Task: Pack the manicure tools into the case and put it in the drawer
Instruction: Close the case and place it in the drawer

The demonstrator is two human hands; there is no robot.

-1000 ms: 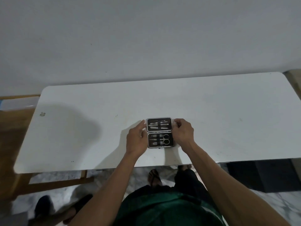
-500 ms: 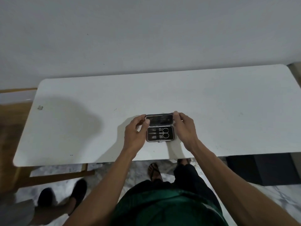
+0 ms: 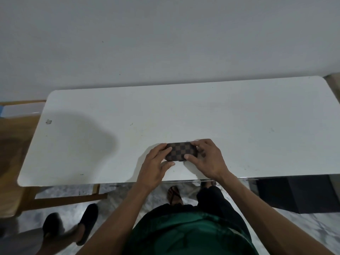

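Observation:
The manicure case (image 3: pixel 181 151) lies closed on the white table (image 3: pixel 239 126), near the front edge. Its brown checkered lid faces up and the tools are hidden inside. My left hand (image 3: pixel 156 162) holds the case's left end, fingers on the lid and thumb at the front edge. My right hand (image 3: pixel 207 157) grips the right end, fingers over the top and thumb pressing the front near the clasp. No drawer can be made out in this view.
A wooden chair or bench (image 3: pixel 14 144) stands left of the table. Another person's black shoes (image 3: pixel 73 223) are on the marble floor at lower left. A dark box-like thing (image 3: pixel 298 192) sits under the table's right side. A grey wall is behind.
The case was open showing the tools, then half folded; now the lid is folded down shut. Both hands stayed at its ends. The other person's feet shifted.

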